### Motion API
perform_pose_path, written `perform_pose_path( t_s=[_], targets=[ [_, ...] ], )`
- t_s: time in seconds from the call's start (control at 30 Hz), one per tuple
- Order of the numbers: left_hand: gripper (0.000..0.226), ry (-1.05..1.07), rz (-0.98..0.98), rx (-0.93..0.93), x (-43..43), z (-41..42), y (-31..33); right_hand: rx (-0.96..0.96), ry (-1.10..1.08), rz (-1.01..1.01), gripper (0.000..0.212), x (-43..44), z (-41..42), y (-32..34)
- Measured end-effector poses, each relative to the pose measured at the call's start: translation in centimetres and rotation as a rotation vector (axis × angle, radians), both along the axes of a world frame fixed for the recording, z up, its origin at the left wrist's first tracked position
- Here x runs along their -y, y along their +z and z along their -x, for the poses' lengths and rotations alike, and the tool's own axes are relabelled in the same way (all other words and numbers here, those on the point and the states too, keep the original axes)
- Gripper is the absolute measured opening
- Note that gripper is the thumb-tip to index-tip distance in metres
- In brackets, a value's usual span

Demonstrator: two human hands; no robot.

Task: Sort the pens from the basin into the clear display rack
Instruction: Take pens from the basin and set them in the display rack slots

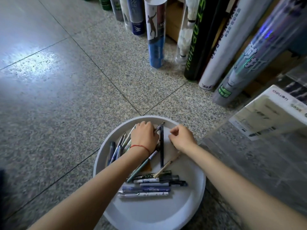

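Left hand (144,136): gripped a pen (159,127) at the far rim of the basin (191,205), probably to lift it out.
Right hand (181,138): curled alongside; grasp unclear.
Clear rack (249,155): stood beside the basin, within reach.

Floored in speckled grey stone tiles (83,97), cut by thin dark joints running diagonally. Lit from the upper left, with a pale bluish glare (29,52) on the polished surface. Lined along the far right with upright tubes: a white-and-blue tube (155,39), a clear tube of shuttlecocks (184,34), a black tube with green lettering (194,47), a leaning white tube (222,47). Backed by brown cardboard (172,22).
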State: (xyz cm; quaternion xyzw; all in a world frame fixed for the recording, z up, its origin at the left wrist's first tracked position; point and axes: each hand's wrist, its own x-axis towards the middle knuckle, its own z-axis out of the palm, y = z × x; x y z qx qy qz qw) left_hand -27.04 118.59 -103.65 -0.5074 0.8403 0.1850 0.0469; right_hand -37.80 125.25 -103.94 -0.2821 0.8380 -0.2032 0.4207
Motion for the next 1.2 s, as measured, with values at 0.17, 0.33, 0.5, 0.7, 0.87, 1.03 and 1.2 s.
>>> perform_pose_path(
  t_s=[0.17,0.33,0.5,0.7,0.87,1.03,1.2],
  targets=[
    [0.007,0.397,-0.272,-0.482,-0.6,-1.1,1.8,-0.078,0.146,-0.068,0.036,-0.8,-2.9,0.0],
    [0.025,0.59,-0.704,-0.869,-1.3,-2.0,4.4,-0.119,0.101,-0.147,0.016,-0.5,-3.7,-0.2],
    [0.01,0.639,-0.79,-0.849,-1.6,-2.6,5.1,-0.268,0.229,-0.161,0.02,-0.6,-3.9,0.5],
    [0.018,0.621,-0.758,-0.849,-1.7,-3.3,5.1,0.194,-0.004,0.173,0.023,-0.3,-1.5,3.5],
    [0.012,0.549,-0.894,-0.938,-3.2,-2.7,7.3,0.492,0.045,0.366,0.013,-2.6,-0.3,8.7],
    [0.021,0.465,-1.06,-1.036,-5.7,-1.4,11.0,0.319,0.172,0.394,0.014,-4.9,0.7,11.5],
    [0.033,0.301,-1.168,-1.034,-8.0,0.0,15.4,0.126,0.185,0.471,0.022,-9.0,2.6,16.6]
  ],
)
